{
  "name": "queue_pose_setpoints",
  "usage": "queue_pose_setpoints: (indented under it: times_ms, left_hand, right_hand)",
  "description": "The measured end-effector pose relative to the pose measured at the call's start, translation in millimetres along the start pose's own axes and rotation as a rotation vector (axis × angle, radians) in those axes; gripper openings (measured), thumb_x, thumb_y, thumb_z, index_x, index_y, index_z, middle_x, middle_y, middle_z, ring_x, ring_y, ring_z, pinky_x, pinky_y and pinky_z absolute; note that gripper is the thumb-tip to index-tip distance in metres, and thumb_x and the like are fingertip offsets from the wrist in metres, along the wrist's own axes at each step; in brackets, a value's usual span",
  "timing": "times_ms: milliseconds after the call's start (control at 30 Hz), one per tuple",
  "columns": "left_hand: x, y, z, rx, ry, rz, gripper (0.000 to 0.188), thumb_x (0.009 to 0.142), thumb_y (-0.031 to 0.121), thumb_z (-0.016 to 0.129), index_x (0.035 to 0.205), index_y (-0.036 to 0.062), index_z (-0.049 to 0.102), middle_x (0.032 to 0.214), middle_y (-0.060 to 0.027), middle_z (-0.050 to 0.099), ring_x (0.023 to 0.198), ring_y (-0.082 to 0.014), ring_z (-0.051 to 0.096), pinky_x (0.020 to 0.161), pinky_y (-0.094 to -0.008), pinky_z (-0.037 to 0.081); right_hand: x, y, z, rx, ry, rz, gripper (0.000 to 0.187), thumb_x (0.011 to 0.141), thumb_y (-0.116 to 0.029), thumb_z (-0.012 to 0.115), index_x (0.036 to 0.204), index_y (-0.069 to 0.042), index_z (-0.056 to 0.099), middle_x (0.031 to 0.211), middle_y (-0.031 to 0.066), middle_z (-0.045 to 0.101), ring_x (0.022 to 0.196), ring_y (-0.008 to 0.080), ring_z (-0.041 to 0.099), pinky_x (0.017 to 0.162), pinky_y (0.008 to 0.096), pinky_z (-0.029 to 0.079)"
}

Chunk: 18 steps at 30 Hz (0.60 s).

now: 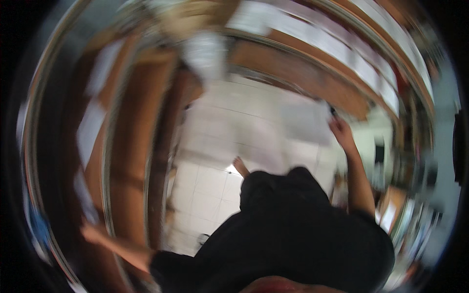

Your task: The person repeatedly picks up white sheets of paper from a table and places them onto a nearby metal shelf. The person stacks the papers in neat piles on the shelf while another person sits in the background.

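My left hand (92,233) reaches out at the lower left, over a brown shelf (129,166). Its fingers are smeared by motion, beside the end of a row of white sheets (90,129) on the shelving. Whether it touches them I cannot tell. Out in front to the right, my right hand (342,133) looks closed, with a small dark thing (333,111) at its fingertips. A pale greyish sheet-like shape (305,119) spreads to the left of that hand, too blurred to tell whether it is held.
Brown tiered shelves line the left side, and another shelf (298,75) with white sheets (312,36) curves across the far side. A whitish plastic bundle (205,53) sits at the far corner. White floor tiles (205,188) lie below. Boxes and papers (393,210) are stacked at the right.
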<state>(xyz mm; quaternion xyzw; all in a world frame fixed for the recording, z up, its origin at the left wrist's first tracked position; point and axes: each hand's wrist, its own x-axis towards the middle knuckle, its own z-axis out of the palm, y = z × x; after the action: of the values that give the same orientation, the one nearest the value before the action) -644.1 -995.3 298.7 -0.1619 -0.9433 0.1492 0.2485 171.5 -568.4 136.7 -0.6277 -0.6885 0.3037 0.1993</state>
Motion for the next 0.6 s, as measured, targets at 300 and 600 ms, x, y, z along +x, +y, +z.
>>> queue_pose_setpoints:
  times_ms: [300,600]
  left_hand:
    - [-460.0,526.8,-313.3,-1.829,-0.877,0.894,0.021,0.092,0.014,0.058,0.101,-0.0019,0.067,0.094,-0.0099,0.068,0.082,-0.0145,0.064,0.068,-0.0273,0.051]
    - [-810.3,588.9,-506.9,-1.120,-1.343,1.479,0.033,0.089,0.030,0.064,0.094,-0.0025,0.066,0.071,-0.0075,0.066,0.059,-0.0145,0.061,0.049,-0.0301,0.048]
  right_hand:
    - [-77.6,146.7,-109.6,0.739,0.217,0.396,0.028,0.083,-0.024,0.066,0.098,0.000,0.062,0.081,0.0060,0.065,0.063,0.0124,0.065,0.051,0.0257,0.049]
    - [-240.0,266.4,-202.6,0.174,0.618,0.103,0.012,0.072,-0.019,0.064,0.075,-0.007,0.062,0.070,0.0111,0.062,0.069,0.0306,0.062,0.063,0.0427,0.049]
